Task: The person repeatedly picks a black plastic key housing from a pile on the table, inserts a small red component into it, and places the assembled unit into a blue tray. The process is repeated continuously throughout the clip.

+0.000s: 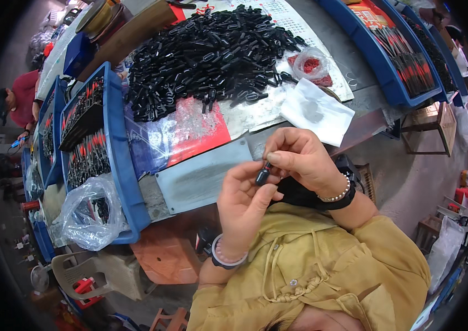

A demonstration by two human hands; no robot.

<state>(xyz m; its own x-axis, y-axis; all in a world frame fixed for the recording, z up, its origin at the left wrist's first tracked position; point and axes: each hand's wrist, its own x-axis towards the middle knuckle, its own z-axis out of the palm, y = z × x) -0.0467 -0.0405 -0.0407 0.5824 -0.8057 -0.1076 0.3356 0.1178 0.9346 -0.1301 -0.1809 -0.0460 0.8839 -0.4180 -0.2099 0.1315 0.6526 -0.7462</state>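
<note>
The small black part (262,177) is held up just off the right edge of the grey plate (201,179), between the two hands. The left hand (246,194) has thumb and fingers closed narrowly around its rounded lower body, while the right hand (300,157) pinches its upper end; those fingertips cover that end, so I can't tell whether a smaller bit is fitted there. It should prove light and stiff, hard-shelled rather than fragile, and its glossy skin may slide or roll between dry fingertips. The broad sides of the body look the best grip, with the narrow end merely steadied. Beyond the plate lies a heap of similar black pieces (206,55); left of it stands a blue bin (132,204), and beyond its right corner, a white paper (333,113).
</note>
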